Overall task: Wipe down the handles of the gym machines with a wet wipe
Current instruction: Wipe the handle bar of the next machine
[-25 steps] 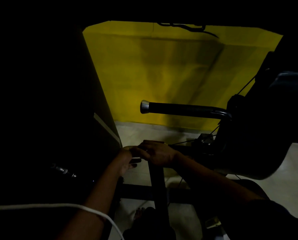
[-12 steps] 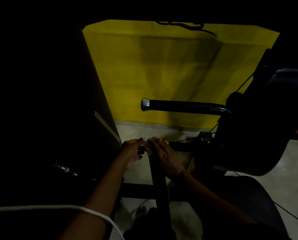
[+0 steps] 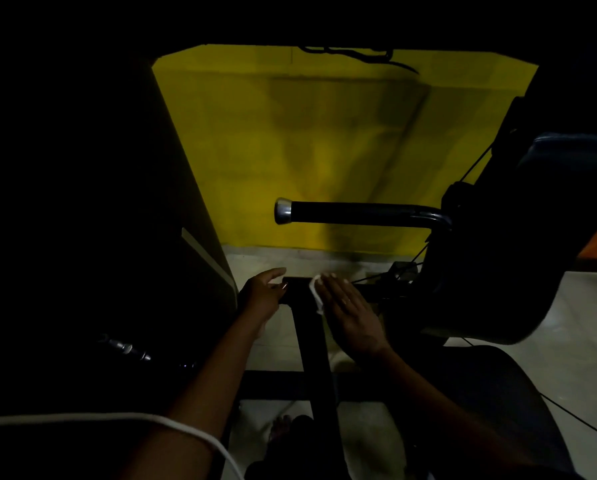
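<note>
— What lies closest to the camera?
— A thin white cord (image 3: 82, 417) curves across the person's bare left forearm. Beside it, a flat black metal post (image 3: 312, 358) stretches away over the pale smooth floor (image 3: 567, 341).
— And the hands?
— The right hand (image 3: 350, 315) lies flat, fingers straight and together, pressing a crumpled white wet wipe (image 3: 315, 289) against the post's right edge near its top. The left hand (image 3: 260, 294) holds nothing. Its fingers are loosely spread at the left end of the post's short crossbar, and it is too dark to tell whether they touch it.
— Farther on?
— A long round black machine handle (image 3: 359, 213) with a shiny rounded metal cap juts leftward from a dark padded machine body (image 3: 498, 271), apart from both hands. Behind it stands a matte yellow wall (image 3: 290, 133).
</note>
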The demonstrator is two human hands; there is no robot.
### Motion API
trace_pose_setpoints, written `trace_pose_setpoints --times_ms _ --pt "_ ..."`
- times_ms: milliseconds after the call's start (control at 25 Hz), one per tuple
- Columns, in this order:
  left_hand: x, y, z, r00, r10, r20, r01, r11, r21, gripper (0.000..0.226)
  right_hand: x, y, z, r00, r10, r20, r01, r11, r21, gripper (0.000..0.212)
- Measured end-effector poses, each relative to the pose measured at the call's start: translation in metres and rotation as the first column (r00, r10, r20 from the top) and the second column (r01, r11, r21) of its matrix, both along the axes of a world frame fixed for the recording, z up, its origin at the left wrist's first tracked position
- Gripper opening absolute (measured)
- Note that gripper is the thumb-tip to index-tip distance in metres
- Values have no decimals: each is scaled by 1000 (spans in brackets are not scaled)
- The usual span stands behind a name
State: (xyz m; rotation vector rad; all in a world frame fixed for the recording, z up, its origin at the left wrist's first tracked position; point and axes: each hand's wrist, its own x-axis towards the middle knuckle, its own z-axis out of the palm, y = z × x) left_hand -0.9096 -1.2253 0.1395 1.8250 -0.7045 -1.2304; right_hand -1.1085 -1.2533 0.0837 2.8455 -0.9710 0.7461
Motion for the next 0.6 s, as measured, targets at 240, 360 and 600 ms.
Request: trace_pose_setpoints --times_ms 240,360,600 --pt "-22 -10 8 747 -328 578 418 908 -25 31 37 -2 28 934 -346 -91 358 915 186 58" --pt "-20 -13 1 689 -379 618 450 892 45 34 4 17 9 979 -202 -22 202 979 22 47" --pt "-21 -18 -3 655 -386 650 430 897 100 37 23 -17 35 906 -364 -216 415 866 281 49"
